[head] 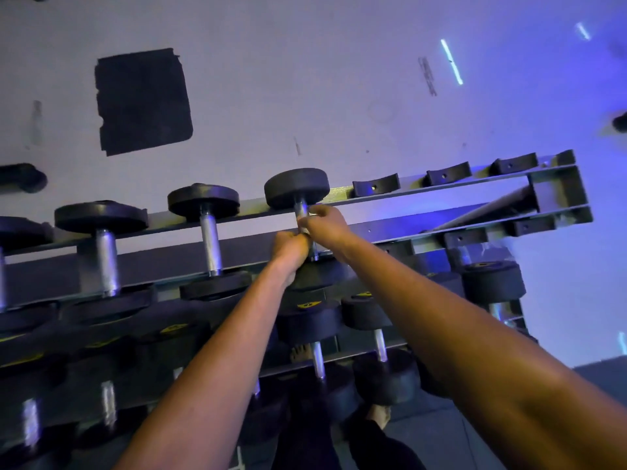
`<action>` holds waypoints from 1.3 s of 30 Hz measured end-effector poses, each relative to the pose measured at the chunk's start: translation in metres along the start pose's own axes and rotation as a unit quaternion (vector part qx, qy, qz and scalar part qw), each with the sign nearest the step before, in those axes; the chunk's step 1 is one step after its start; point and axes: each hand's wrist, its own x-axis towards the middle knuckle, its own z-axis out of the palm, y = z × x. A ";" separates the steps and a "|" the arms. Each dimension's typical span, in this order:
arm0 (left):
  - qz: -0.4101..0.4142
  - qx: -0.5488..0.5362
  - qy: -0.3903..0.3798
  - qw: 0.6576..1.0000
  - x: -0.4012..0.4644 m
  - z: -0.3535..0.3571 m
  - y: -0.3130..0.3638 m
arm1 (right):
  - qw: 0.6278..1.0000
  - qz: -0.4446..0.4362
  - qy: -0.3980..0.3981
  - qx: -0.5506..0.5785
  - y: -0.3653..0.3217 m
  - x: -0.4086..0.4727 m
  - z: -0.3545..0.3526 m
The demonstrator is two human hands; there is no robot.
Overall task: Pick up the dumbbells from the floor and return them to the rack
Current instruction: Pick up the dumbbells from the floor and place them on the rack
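Dumbbell (298,193) is being seated on top rack (373,201) tier; handle is being clamped by left hand (288,247) and right hand (324,223). Both heads should be centred in cradles before release.

You're looking at a pale grey floor (305,79) with a dark square mat (142,100), scuff marks, and blue-violet light strip reflections (452,61) off right.

left hand (288,247) and right hand (325,223) both clasp dumbbell (298,188) handle | dumbbell across top rack (475,184) rails | empty saddles to its right | more dumbbells on lower tiers
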 end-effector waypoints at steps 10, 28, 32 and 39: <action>0.184 0.042 -0.071 0.980 -0.131 -0.017 -0.004 | 0.966 -0.063 0.094 0.232 0.049 -0.130 -0.077; 0.414 0.323 -0.338 0.781 -0.428 0.237 -0.147 | 0.834 -0.072 0.409 0.364 0.365 -0.484 -0.220; 0.399 0.361 -0.416 0.733 -0.490 0.305 -0.206 | 0.782 -0.033 0.484 0.392 0.451 -0.559 -0.243; 0.340 0.381 -0.507 0.694 -0.582 0.401 -0.295 | 0.707 0.040 0.569 0.419 0.564 -0.652 -0.280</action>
